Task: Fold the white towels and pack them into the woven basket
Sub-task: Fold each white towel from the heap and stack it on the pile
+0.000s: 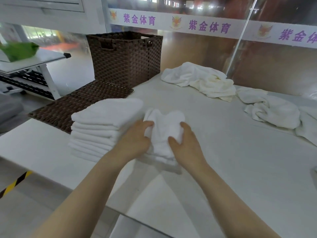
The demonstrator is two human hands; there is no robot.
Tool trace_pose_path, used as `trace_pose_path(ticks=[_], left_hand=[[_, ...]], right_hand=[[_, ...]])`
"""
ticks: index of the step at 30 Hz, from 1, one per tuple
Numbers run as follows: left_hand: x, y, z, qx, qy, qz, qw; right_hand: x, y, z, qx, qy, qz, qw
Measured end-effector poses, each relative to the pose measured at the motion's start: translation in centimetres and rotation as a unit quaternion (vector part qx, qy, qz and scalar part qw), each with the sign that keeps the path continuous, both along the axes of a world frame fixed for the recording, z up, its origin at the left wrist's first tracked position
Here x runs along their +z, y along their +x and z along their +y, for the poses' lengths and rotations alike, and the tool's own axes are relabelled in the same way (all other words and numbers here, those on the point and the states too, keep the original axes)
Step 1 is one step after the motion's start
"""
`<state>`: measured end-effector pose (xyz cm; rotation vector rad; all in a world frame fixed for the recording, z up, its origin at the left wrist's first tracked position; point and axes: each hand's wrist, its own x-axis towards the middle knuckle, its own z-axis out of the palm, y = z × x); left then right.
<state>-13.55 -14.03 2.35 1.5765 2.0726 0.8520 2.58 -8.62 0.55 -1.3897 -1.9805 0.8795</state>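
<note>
A folded white towel [163, 133] is held between both hands just above the white table [223, 169]. My left hand [135, 141] grips its left side with the fingers curled over the edge. My right hand [186, 141] grips its right side the same way. To the left stands a stack of several folded white towels [101, 124]. The brown woven basket [127, 55] stands at the table's far left, with its flat woven lid [80, 103] lying in front of it, partly under the stack. What the basket holds is hidden.
Two crumpled white towels lie at the back, one [200, 79] by the basket and one [271, 109] farther right. A clear partition with purple lettering runs behind the table. A small white side table [34, 62] with a green object stands at the left.
</note>
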Motion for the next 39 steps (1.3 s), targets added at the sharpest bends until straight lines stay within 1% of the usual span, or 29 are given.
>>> trace_pose_path(ticks=[2,5,8,11,13,16,18,21,24,26,28,30,31,32,33,34,35,36,37,38,39], left_hand=[[2.5,-0.5,0.4,-0.004,0.058,0.029,0.998],[7.0,-2.5,1.6,-0.005,0.107,0.065,0.992],[11.0,-5.7,2.4,0.027,0.11,0.084,0.99],[13.2,-9.9,2.4,0.06,0.085,0.091,0.99],[13.0,-12.7,1.9,0.057,0.054,0.081,0.994],[10.9,-16.3,0.9,0.037,-0.004,0.065,0.997],[9.2,-17.9,0.2,0.027,-0.028,0.029,0.999],[7.1,-19.1,-0.4,0.018,-0.029,-0.026,0.999],[5.9,-19.7,-0.3,0.02,-0.02,-0.068,0.997],[5.3,-19.5,-0.1,0.029,-0.025,-0.074,0.997],[4.6,-19.6,-0.1,0.024,-0.055,-0.061,0.996],[4.6,-19.7,-0.1,0.002,-0.103,-0.039,0.994],[5.0,-19.8,-0.1,-0.011,-0.131,0.004,0.991],[5.5,-20.0,0.2,-0.023,-0.15,0.068,0.986],[6.1,-20.1,0.6,-0.027,-0.15,0.132,0.979],[6.7,-19.9,1.1,-0.03,-0.126,0.179,0.975],[7.1,-19.4,1.7,-0.027,-0.092,0.187,0.978],[7.3,-18.7,2.2,-0.021,-0.059,0.163,0.985],[7.1,-18.1,2.6,-0.017,-0.033,0.118,0.992],[6.6,-17.5,3.0,-0.024,-0.017,0.076,0.997],[5.9,-17.0,3.2,-0.034,-0.03,0.037,0.998]], right_hand=[[2.9,-0.1,0.5,-0.006,0.048,0.022,0.999],[7.2,-1.7,1.5,-0.002,0.091,0.058,0.994],[10.2,-5.1,2.2,0.028,0.111,0.086,0.99],[11.3,-9.4,2.8,0.077,0.106,0.083,0.988],[11.2,-11.8,2.8,0.106,0.098,0.07,0.987],[9.7,-14.4,2.3,0.139,0.067,0.047,0.987],[8.3,-15.5,1.8,0.151,0.045,0.03,0.987],[7.0,-16.5,1.3,0.136,0.046,0.003,0.99],[7.0,-16.8,1.4,0.134,0.044,-0.023,0.99],[7.2,-16.7,1.5,0.145,0.039,-0.061,0.987],[7.2,-16.5,1.6,0.154,0.043,-0.124,0.979],[7.2,-16.2,1.6,0.152,0.081,-0.195,0.966],[7.3,-16.2,1.7,0.148,0.11,-0.223,0.957],[7.4,-16.2,1.9,0.148,0.14,-0.242,0.949],[7.6,-16.3,2.2,0.155,0.164,-0.248,0.942],[7.7,-16.5,2.5,0.172,0.172,-0.242,0.939],[7.8,-16.8,2.9,0.2,0.158,-0.226,0.94],[7.9,-17.0,3.1,0.233,0.132,-0.212,0.94],[7.7,-17.2,3.2,0.262,0.112,-0.207,0.936],[7.3,-17.4,3.2,0.278,0.104,-0.211,0.931],[6.9,-17.4,3.1,0.282,0.107,-0.214,0.929]])
